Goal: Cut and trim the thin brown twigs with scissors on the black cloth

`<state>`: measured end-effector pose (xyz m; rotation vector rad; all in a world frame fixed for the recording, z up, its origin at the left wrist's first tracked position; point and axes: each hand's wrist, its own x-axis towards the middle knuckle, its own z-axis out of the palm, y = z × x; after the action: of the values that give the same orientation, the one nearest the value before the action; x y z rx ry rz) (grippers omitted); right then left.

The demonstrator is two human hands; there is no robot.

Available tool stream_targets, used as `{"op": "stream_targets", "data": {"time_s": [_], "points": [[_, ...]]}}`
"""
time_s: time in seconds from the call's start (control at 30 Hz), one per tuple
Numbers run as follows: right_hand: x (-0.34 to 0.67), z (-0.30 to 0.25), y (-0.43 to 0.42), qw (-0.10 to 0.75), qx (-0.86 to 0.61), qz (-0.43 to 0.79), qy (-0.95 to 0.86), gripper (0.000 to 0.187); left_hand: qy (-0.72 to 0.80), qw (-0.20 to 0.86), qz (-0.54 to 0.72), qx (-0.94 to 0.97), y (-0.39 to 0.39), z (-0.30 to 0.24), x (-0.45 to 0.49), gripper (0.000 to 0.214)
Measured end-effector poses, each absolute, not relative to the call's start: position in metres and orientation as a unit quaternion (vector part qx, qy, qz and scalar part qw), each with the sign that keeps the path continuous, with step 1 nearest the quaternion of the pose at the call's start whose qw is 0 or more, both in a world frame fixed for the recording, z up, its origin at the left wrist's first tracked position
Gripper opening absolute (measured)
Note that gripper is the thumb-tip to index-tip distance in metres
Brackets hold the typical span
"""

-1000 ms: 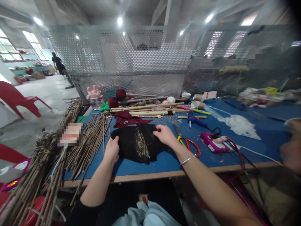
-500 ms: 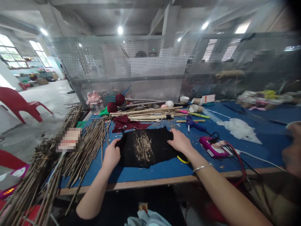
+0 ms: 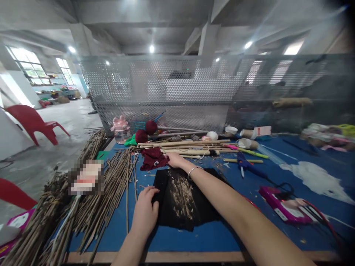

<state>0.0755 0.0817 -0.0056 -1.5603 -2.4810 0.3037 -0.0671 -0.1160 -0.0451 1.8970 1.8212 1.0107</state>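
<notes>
A black cloth (image 3: 205, 207) lies on the blue table, with pale wood shavings (image 3: 183, 195) scattered down its middle. At its left edge my left hand (image 3: 145, 208) has its fingers curled over the fabric, thumb a little apart from them. My right hand (image 3: 176, 160), with a silver bangle at the wrist, reaches across the black cloth. Its fingers are closed on the right end of a maroon knitted cloth (image 3: 150, 159); the fingertips are partly hidden.
Bundles of thin sticks (image 3: 111, 192) lie at the left. Behind are maroon balls (image 3: 151, 127), a pink bear-shaped jar (image 3: 121, 129) and long rods (image 3: 188, 143). A blue glue gun (image 3: 246, 166), a magenta power box (image 3: 280, 207) and a white plastic bag (image 3: 318, 177) occupy the right.
My right hand has left the black cloth's right edge and moved left and away from me to the maroon cloth. My left hand stays at the black cloth's left edge. The view has shifted.
</notes>
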Motion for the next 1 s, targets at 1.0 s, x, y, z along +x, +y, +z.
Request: {"op": "stream_targets", "data": {"time_s": [1.0], "points": [[0.312,-0.026,-0.135,0.24,-0.668,0.066,-0.702,0.024,0.782,0.067,0.21,0.584,-0.103,-0.029,-0.115,0.034]]}}
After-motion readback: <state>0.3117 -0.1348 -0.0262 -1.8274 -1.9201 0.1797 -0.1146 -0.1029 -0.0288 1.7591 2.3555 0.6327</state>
